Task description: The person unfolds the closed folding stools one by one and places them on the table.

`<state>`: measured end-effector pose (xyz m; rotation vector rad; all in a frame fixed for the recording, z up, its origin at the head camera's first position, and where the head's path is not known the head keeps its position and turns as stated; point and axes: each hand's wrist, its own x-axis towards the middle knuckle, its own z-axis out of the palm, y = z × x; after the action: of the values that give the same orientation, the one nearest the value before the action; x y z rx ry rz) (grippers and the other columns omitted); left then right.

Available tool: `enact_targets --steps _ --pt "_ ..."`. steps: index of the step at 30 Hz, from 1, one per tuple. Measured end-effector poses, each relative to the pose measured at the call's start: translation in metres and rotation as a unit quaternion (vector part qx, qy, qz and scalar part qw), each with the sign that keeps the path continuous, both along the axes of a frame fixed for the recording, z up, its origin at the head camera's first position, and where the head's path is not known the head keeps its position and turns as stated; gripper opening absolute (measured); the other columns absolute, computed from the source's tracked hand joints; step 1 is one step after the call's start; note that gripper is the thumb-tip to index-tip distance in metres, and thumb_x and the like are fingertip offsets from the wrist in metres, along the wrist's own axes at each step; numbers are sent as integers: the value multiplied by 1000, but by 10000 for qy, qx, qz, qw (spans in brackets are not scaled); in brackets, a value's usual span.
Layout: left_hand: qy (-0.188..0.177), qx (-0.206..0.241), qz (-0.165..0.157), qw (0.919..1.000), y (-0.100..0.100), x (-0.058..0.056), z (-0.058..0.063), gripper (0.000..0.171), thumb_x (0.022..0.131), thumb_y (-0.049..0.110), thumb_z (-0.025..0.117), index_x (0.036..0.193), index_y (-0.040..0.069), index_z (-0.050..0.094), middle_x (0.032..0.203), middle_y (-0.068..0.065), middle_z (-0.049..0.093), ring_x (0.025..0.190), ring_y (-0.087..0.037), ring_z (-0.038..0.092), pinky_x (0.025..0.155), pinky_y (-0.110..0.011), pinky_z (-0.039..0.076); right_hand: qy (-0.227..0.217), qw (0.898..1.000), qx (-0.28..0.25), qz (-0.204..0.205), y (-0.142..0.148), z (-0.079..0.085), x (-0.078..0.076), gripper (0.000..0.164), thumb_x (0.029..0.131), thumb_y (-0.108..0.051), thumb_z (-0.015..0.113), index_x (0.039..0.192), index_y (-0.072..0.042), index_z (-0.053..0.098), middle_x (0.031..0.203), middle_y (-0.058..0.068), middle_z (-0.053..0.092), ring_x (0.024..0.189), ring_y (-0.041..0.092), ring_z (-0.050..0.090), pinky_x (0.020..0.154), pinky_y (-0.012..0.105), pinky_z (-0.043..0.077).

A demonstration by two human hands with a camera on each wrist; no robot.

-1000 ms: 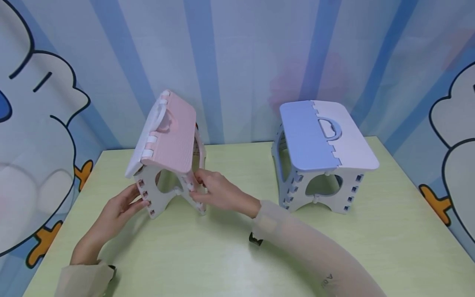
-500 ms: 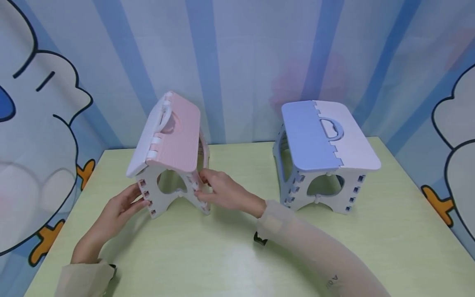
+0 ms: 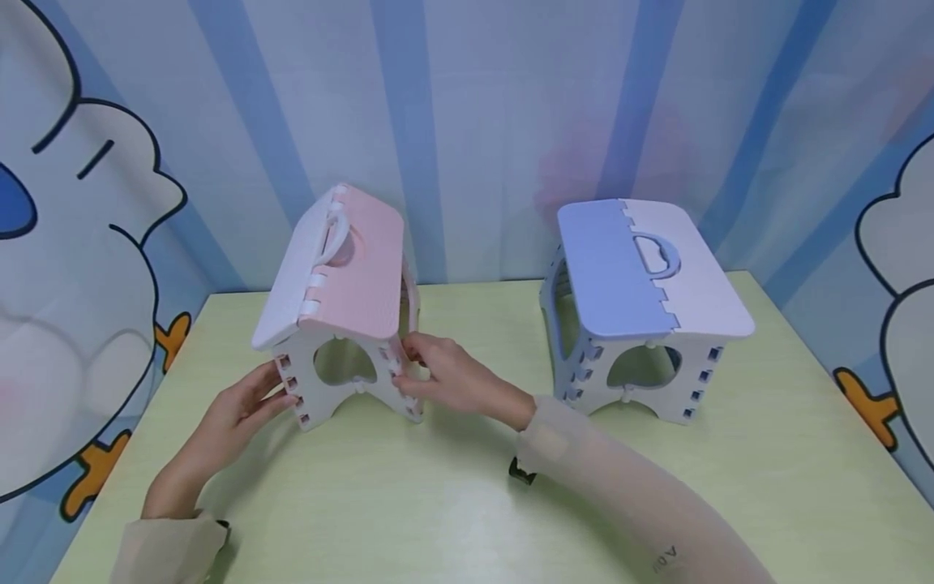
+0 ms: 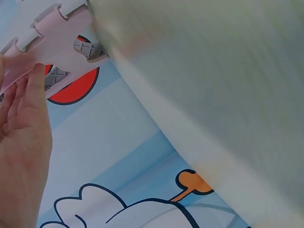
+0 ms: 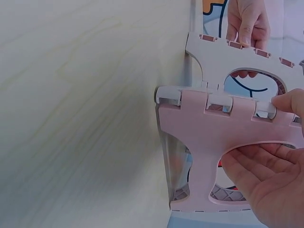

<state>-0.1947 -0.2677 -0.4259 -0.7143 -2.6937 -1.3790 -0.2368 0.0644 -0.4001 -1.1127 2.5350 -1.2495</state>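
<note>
A pink and white folding stool (image 3: 365,284) stands on the left of the table, its top bent up into a low ridge with a white handle (image 3: 334,237) along it. My left hand (image 3: 232,422) grips the leg on its left side, thumb on the notched front edge. On the other side, my right hand (image 3: 460,377) grips the pink leg panel (image 5: 197,128). In the right wrist view, that hand's thumb lies on the hinge edge and its fingers reach into the oval opening. Fingers of the left hand (image 5: 249,21) show through the far opening.
A blue and white folding stool (image 3: 609,268) stands unfolded on the right, its top flat. Both stools are on a light green table (image 3: 379,503). Close behind the table hangs a blue striped backdrop (image 3: 474,146) with cartoon figures.
The pink stool's legs have spread apart and its top ridge has flattened somewhat. My right hand has moved right with its leg; the left hand has stayed nearly in place.
</note>
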Motion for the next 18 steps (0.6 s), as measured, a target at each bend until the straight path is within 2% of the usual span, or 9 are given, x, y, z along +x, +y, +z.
enact_targets --steps 4,6,18 --pt "-56 -109 39 9999 2 1 2 63 100 8 61 156 10 32 152 -18 42 133 -35 47 92 -15 45 -63 10000 -54 -37 2 -2 0 29 98 -19 65 119 -2 56 119 8 64 109 20 62 91 41 55" --pt "-93 -132 56 9999 2 1 2 63 100 10 60 157 9 31 152 -19 42 132 -44 45 93 -16 45 -99 9999 -90 -52 3 -2 1 28 97 -19 65 119 -3 56 118 8 63 109 21 62 90 42 55" --pt "-205 -114 84 9997 2 1 1 63 101 11 60 157 8 30 153 -20 40 134 -47 41 93 -13 41 -44 9999 -112 -75 8 -4 0 28 97 -19 66 118 -3 57 117 7 64 110 23 62 92 43 54"
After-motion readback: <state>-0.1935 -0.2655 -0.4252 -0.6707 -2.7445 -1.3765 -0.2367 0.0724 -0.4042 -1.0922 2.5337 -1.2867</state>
